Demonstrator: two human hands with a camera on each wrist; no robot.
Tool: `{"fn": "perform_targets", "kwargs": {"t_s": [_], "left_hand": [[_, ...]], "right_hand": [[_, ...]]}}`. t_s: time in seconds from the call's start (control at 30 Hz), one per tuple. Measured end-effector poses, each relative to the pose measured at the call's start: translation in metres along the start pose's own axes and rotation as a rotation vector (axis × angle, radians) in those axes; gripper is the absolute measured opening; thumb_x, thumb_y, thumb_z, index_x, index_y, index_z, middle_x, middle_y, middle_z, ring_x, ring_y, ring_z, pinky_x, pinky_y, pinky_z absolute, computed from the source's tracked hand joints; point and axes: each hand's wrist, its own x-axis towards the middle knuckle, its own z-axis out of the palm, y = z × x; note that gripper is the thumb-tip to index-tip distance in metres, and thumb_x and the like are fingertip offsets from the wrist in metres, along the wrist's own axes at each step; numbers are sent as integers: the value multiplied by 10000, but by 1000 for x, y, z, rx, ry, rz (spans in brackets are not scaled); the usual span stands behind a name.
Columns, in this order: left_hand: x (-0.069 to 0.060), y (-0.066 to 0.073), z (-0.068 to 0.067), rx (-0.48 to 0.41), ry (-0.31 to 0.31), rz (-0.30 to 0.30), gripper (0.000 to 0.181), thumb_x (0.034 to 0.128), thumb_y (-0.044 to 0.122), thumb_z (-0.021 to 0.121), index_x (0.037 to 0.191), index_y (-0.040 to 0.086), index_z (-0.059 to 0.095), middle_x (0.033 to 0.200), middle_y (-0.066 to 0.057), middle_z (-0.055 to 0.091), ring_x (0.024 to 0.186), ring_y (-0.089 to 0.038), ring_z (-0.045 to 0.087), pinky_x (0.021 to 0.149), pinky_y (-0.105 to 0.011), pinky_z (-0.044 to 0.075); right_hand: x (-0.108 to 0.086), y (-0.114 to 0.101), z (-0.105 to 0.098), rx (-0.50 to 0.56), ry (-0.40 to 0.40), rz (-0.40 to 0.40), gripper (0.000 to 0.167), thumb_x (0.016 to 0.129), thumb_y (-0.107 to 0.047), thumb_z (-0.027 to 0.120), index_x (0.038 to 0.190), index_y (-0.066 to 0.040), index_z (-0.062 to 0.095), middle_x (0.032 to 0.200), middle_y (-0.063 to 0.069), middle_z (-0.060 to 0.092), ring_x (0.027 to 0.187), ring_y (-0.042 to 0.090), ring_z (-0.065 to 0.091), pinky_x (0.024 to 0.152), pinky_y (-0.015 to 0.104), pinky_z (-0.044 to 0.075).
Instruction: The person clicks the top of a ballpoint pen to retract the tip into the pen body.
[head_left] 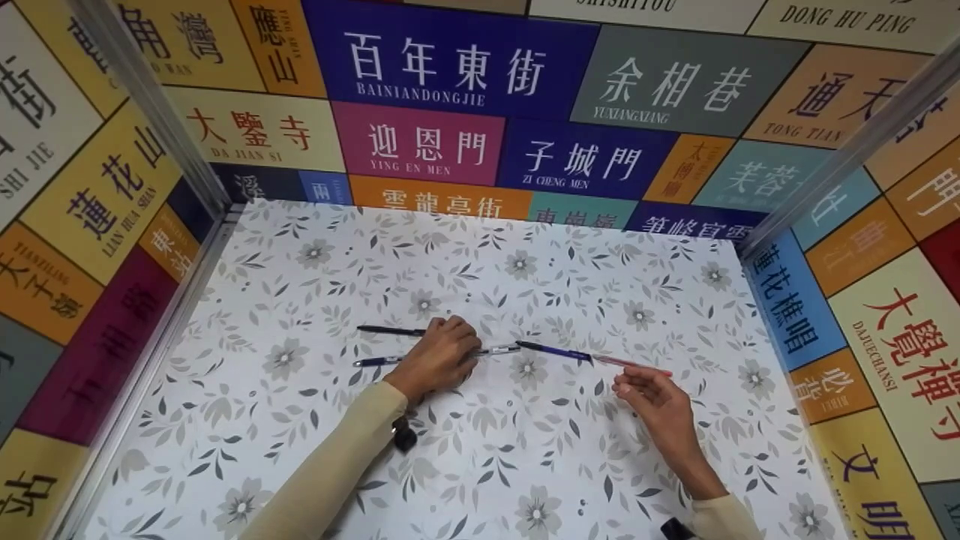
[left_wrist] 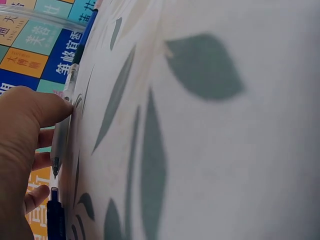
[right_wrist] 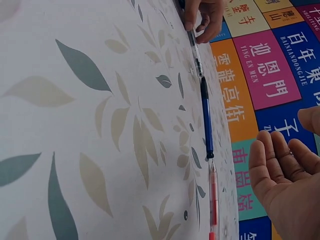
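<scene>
Several pens lie end to end in a line on the patterned table. My left hand (head_left: 442, 354) pinches a clear pen (left_wrist: 61, 135) between thumb and fingers, low over the surface. Left of it lies a navy pen (head_left: 375, 361), its end close to the clear pen's tip in the left wrist view. To the right come a blue pen (head_left: 555, 350) and a red pen (right_wrist: 214, 200), their ends meeting. A black pen (head_left: 390, 329) lies behind the navy one, partly covered by my left hand. My right hand (head_left: 660, 405), fingers loosely bent and holding nothing, hovers beside the red pen.
A white table (head_left: 525, 450) with a grey leaf and flower print spreads under both hands. Colourful sign-covered panels (head_left: 450, 67) stand at the back and along both sides. Metal posts (head_left: 161, 105) edge the corners.
</scene>
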Motion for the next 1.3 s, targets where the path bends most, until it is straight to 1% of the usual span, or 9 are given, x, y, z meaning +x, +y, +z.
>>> {"fn": "perform_targets", "kwargs": {"t_s": [0.13,0.27,0.43,0.57,0.67,0.77,1.0,1.1,1.3], "left_hand": [[1,-1,1,64,-8,15,116,1038,241,714,1045,149,784,1106,-24,715,1087,-254,618,952,-503,482],[1,-2,-1,81,-10,17,129,1038,241,712,970,148,771,1000,-25,697,968,-262,618,912,-495,475],[0,0,-3,57,5,16,141,1024,226,728,915,145,766,916,-23,694,901,-265,625,868,-492,470],[-3,3,-5,-16,33,-19,107,988,198,756,903,149,798,889,-10,717,872,-257,640,846,-483,474],[-5,5,-8,-112,53,-77,75,949,160,769,914,148,835,882,5,751,861,-247,660,839,-479,489],[-6,9,-13,-236,72,-163,79,920,141,786,940,128,861,888,-1,781,858,-243,683,836,-470,521],[-6,25,-19,-655,42,-404,106,951,62,789,1025,42,861,983,-53,804,914,-180,720,837,-333,591],[-5,34,-21,-781,35,-446,102,970,45,787,1041,29,859,996,-53,812,898,-143,719,822,-300,595],[-4,49,-26,-902,58,-494,98,969,98,810,1042,73,870,988,1,813,860,-119,688,753,-255,556]], "right_hand": [[0,1,0,0,-3,7,289,1008,78,740,1292,101,694,1201,320,710,1051,200,778,914,298,631],[1,3,0,10,-4,-1,288,1001,96,739,1285,110,693,1192,336,706,1040,204,782,902,307,636],[1,5,0,10,-6,-14,284,997,105,737,1276,130,688,1178,340,708,1027,200,785,894,307,638],[1,6,1,11,-8,-14,301,996,111,734,1282,174,663,1175,344,708,1021,196,786,891,300,637],[1,6,1,21,-5,-4,314,995,109,736,1283,201,646,1175,354,707,1016,190,786,889,291,636],[2,5,2,23,-4,8,322,999,97,739,1284,209,639,1177,355,711,1014,185,788,892,283,633],[0,7,4,15,-14,19,327,1002,109,727,1302,198,635,1174,332,718,1016,183,790,905,282,629],[0,7,6,10,-19,14,305,1000,107,731,1288,170,655,1161,333,716,1006,183,792,901,278,629],[-1,7,9,-29,-25,15,269,1002,74,749,1261,116,687,1155,309,732,1009,176,783,902,259,622]]}}
